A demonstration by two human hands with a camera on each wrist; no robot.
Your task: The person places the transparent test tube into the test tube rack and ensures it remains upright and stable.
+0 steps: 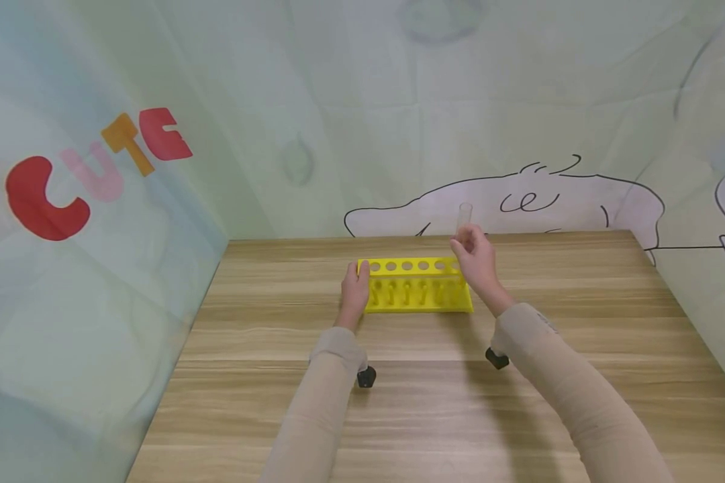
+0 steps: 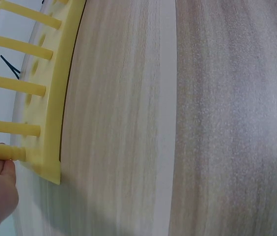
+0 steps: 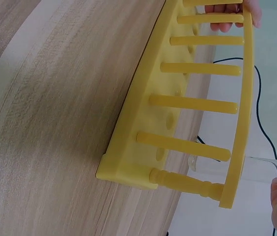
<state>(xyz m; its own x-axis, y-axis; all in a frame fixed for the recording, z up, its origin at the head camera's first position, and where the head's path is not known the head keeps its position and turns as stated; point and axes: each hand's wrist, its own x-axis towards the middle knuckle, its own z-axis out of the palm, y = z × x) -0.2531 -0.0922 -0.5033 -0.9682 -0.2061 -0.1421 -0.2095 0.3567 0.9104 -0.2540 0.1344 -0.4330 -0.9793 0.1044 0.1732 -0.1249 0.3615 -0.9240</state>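
Observation:
A yellow test tube rack [image 1: 419, 310] with a row of round holes and upright pegs stands on the table. My left hand [image 1: 355, 290] grips its left end; in the left wrist view the fingers curl behind the end post [image 2: 3, 151]. Over the rack's right end, my right hand [image 1: 477, 258] pinches a clear test tube [image 1: 464, 214] that points upward. In the right wrist view the lower part of the tube [image 3: 209, 166] shows between top bar and base, near the right end post [image 3: 185, 183]. Whether it runs through the end hole or behind it, I cannot tell.
The wood-grain table [image 1: 266, 376] reaches back to a printed cloth backdrop [image 1: 350, 121], which also hangs along the left and right sides. Small black wrist devices sit under both sleeves, the left one [image 1: 366, 377] and the right one [image 1: 497, 358].

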